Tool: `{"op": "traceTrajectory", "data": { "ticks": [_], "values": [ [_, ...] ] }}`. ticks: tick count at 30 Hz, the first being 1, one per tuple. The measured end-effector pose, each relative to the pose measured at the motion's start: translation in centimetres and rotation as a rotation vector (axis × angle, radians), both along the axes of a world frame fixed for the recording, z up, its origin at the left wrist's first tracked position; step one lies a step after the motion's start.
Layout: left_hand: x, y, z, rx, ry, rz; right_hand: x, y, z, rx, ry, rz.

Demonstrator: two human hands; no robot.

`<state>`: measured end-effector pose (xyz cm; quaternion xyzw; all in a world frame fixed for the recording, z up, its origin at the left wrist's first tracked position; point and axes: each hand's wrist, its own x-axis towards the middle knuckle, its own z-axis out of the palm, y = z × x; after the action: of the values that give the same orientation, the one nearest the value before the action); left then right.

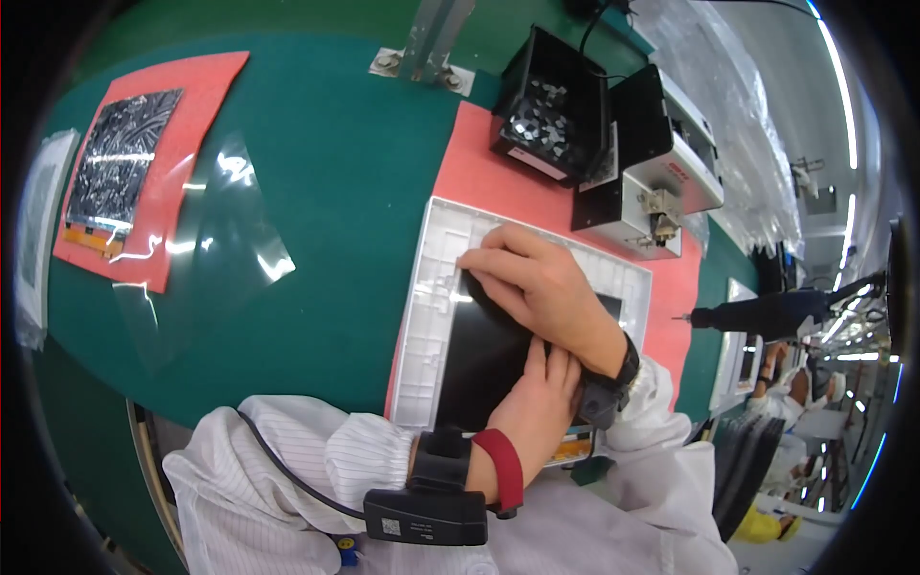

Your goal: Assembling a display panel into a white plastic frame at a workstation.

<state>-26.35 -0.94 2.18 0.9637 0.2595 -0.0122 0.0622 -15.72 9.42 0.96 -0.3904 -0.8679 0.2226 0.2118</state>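
A glossy black display panel [482, 359] lies in a white plastic frame [420, 345] with ribbed walls. My right hand [548, 287] reaches over it, its fingertips drawn together at the panel's upper left corner by the frame's inner edge. Whatever is between those fingertips is too small to make out. Lower down, my left hand [537, 407] rests on the panel with fingers stretched out, their tips next to my right wrist. Below it, a strip of orange flex circuit [575, 448] shows at the panel's lower edge. Both hands cover much of the panel's middle.
Beyond the frame stand a black bin [537, 158] of small dark pieces and a silver-and-black screw feeder [661, 196]. A black electric screwdriver [757, 314] hangs at right. Far left, a film-covered panel [120, 158] lies on pink foam [216, 91], beside clear film [240, 220].
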Motion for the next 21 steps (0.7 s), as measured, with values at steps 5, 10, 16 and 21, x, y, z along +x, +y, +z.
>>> {"op": "traceTrajectory", "data": {
  "ticks": [5, 10, 16, 21],
  "values": [
    [-0.23, 0.07, -0.51, 0.015, -0.119, 0.007, -0.26, 0.31, -0.13, -0.007, -0.029, -0.010],
    [-0.24, 0.07, -0.62, 0.002, -0.144, 0.012, -0.11, 0.28, -0.53, -0.045, 0.036, -0.022],
    [0.06, 0.01, 0.09, -0.007, 0.011, 0.001, 0.04, 0.08, -0.35, -0.081, 0.110, -0.044],
    [0.08, 0.01, 0.00, 0.007, 0.012, 0.005, 0.18, 0.19, -0.52, -0.055, 0.075, -0.011]
  ]
}}
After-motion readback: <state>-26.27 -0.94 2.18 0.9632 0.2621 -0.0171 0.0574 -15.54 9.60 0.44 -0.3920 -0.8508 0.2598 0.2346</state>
